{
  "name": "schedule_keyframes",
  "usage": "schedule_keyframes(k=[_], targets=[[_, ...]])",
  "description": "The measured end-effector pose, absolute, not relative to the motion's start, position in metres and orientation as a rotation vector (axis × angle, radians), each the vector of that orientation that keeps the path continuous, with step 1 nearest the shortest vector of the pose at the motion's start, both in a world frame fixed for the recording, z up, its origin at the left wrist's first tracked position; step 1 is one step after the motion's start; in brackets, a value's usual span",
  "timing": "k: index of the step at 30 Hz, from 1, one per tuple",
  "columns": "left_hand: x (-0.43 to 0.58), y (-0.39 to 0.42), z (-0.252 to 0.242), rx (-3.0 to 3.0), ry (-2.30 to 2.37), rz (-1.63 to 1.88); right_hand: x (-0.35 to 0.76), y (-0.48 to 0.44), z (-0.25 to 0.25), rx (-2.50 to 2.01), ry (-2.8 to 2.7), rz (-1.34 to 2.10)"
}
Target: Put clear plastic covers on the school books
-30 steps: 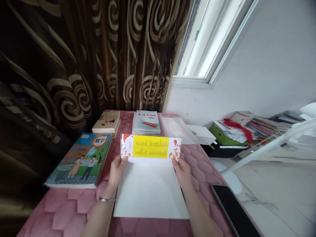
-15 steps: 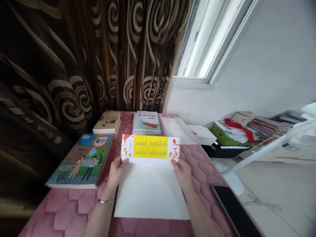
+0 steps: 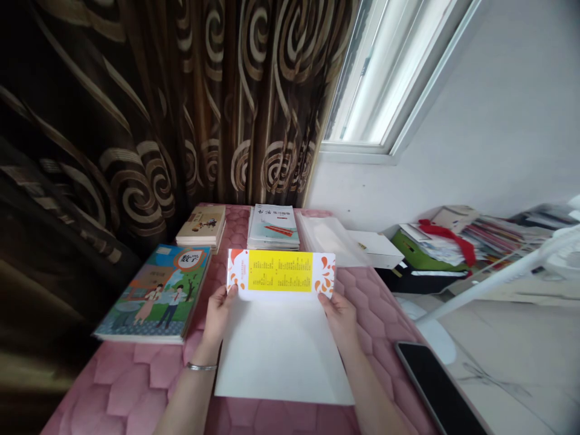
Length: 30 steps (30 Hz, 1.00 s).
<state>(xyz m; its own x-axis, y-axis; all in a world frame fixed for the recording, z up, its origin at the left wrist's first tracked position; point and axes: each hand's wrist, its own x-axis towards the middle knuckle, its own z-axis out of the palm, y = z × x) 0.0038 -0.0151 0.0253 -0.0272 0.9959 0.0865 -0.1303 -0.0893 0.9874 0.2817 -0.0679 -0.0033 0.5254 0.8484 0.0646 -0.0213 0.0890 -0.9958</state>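
A printed card (image 3: 280, 271) with a yellow panel and orange petal shapes at both ends is held level near the middle of the view. My left hand (image 3: 219, 314) pinches its lower left corner, thumb on top. On the other side, my right hand (image 3: 339, 317) grips the lower right corner in the same way. Below the card, between my forearms, lies a large white sheet (image 3: 281, 353); whether it joins the card cannot be made out. A silver bracelet (image 3: 202, 367) circles my left wrist.
On the pink quilted cover (image 3: 122, 386) lie a colourful textbook (image 3: 156, 296), small tan books (image 3: 202, 225), a stack of booklets (image 3: 273, 226), a clear plastic sleeve (image 3: 333, 240), a white box (image 3: 376, 249) and a black phone (image 3: 437, 386). A white fan stand (image 3: 480, 280) is at right.
The whole view has shifted slightly, so everything appears a little further right. Both hands keep the same hold on the card.
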Motion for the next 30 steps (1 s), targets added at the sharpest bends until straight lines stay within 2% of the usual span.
schedule_keyframes(k=[6,12,30], targets=[[0.003,-0.016,0.026,1.207,1.123,1.348,0.277,-0.07,0.007,-1.225,-0.783,0.774],[0.004,-0.021,0.032,1.201,1.158,1.338,0.278,-0.069,0.012,-1.372,-0.811,0.587],[0.003,-0.021,0.027,1.189,1.138,1.351,0.28,-0.07,0.005,-1.27,-0.764,0.694]])
